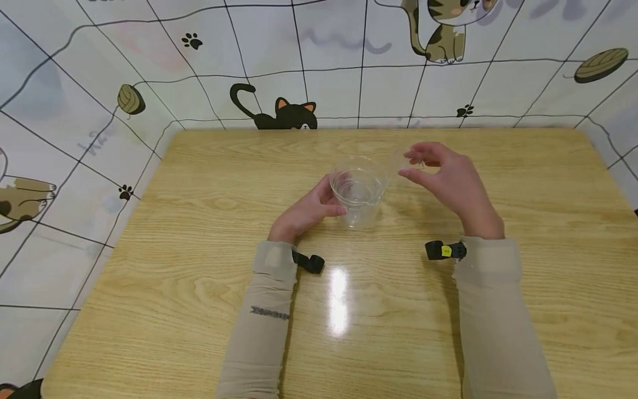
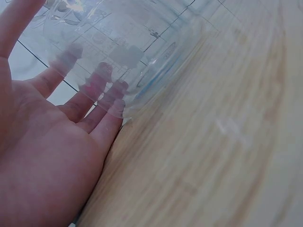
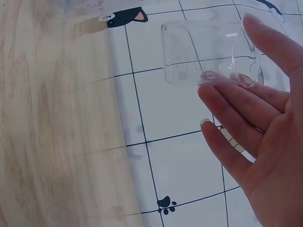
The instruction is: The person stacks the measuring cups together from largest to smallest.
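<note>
A wide clear plastic cup (image 1: 356,221) stands upright on the wooden table, with ring lines showing inside it. My left hand (image 1: 310,210) holds it from the left side, thumb in front and fingers behind. Up close in the left wrist view, the fingers of the left hand (image 2: 52,137) show blurred through the clear wall (image 2: 142,33). Raised to the right of the wide cup, my right hand (image 1: 453,177) pinches a small clear cup between thumb and fingers. That small cup (image 3: 203,52) lies sideways in the right wrist view and is barely visible from the head.
The wooden table (image 1: 189,266) reaches a wall covering (image 1: 339,94) with cats and grid lines at its back edge. A black strap (image 1: 310,262) sits at the left wrist and another strap (image 1: 445,250) at the right wrist. Light glares on the tabletop.
</note>
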{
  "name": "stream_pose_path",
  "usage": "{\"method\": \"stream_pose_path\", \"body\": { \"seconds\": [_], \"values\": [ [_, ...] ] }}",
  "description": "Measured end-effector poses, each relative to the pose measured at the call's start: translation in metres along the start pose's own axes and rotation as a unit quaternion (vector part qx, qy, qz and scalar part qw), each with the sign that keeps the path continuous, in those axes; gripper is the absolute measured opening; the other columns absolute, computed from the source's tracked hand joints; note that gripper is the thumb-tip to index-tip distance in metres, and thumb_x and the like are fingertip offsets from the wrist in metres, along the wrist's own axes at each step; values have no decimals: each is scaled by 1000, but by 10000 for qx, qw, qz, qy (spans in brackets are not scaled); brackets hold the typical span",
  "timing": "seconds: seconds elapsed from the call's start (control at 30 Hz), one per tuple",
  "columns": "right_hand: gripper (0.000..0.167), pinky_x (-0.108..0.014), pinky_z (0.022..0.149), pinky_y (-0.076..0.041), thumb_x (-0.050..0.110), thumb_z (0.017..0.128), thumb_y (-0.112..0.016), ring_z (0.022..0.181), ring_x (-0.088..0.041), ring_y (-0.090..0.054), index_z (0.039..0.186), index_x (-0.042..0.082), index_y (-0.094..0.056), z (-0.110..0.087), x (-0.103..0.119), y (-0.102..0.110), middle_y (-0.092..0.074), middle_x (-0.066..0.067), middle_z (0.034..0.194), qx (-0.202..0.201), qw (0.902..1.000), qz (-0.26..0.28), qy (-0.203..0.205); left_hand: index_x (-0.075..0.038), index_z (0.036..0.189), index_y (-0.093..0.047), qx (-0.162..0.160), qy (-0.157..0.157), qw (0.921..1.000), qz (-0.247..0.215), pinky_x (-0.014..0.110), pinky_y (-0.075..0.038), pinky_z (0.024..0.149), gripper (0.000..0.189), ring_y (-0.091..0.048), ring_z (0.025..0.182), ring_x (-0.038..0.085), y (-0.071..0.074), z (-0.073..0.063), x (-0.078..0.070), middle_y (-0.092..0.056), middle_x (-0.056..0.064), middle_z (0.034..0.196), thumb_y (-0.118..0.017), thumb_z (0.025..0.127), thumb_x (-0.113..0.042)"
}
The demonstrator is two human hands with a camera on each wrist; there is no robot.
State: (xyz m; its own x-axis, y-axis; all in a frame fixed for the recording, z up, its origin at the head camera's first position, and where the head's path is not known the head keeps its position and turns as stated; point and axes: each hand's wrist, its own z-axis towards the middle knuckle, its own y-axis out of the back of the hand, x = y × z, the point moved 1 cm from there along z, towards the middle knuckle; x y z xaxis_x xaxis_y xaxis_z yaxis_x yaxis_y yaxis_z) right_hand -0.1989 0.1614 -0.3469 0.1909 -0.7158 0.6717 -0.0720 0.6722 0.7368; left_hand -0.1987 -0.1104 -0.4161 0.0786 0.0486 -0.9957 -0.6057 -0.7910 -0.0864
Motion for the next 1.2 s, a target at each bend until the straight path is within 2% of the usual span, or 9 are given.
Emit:
{"method": "stream_pose_path", "body": {
  "seconds": [0.13,0.27,0.63,0.77,1.07,1.2],
  "values": [
    [66,-48,87,-36,58,75,-58,110,-25,-50,126,17,-48,0,5,8,-58,-1,115,-283,9996,79,-24,-16,142,-17,37,-55,9999,87,26,-23,103,77,-26,130,11,-3,0,-11,-25,-6,144,-62,81,0],
    [65,-46,87,-37,58,74,-59,109,-25,-51,124,18,-50,-2,10,14,-59,1,113,-472,9988,146,-58,-15,142,-15,107,-91,9999,94,27,-24,103,78,-25,130,13,-6,1,-14,-24,-5,144,-61,81,0],
    [62,-44,82,-38,57,76,-58,105,-29,-52,120,15,-52,-8,27,24,-62,-2,109,-933,9949,-348,158,-13,141,-20,111,-121,9998,148,28,-23,103,76,-25,130,14,-12,-3,-5,-26,-3,143,-65,80,-7],
    [59,-42,80,-39,56,76,-59,103,-28,-54,118,15,-53,-6,29,25,-62,-2,107,-981,9944,-272,277,-14,140,-22,209,-142,9996,115,30,-25,102,72,-23,131,17,-9,-3,-4,-28,0,142,-63,81,-4],
    [65,-44,83,-39,58,75,-58,104,-28,-54,123,15,-50,-9,32,28,-61,1,109,-1058,9941,-75,227,-12,140,-21,258,-207,9994,143,33,-26,102,73,-23,131,18,-7,-8,-9,-28,3,143,-64,81,-7],
    [66,-44,83,-40,58,74,-59,105,-28,-54,123,15,-50,-12,35,29,-61,-1,111,-1209,9923,-38,273,-8,140,-18,438,-280,9986,107,35,-28,101,74,-23,131,24,-8,-7,-12,-26,10,144,-63,81,-6]
  ]
}}
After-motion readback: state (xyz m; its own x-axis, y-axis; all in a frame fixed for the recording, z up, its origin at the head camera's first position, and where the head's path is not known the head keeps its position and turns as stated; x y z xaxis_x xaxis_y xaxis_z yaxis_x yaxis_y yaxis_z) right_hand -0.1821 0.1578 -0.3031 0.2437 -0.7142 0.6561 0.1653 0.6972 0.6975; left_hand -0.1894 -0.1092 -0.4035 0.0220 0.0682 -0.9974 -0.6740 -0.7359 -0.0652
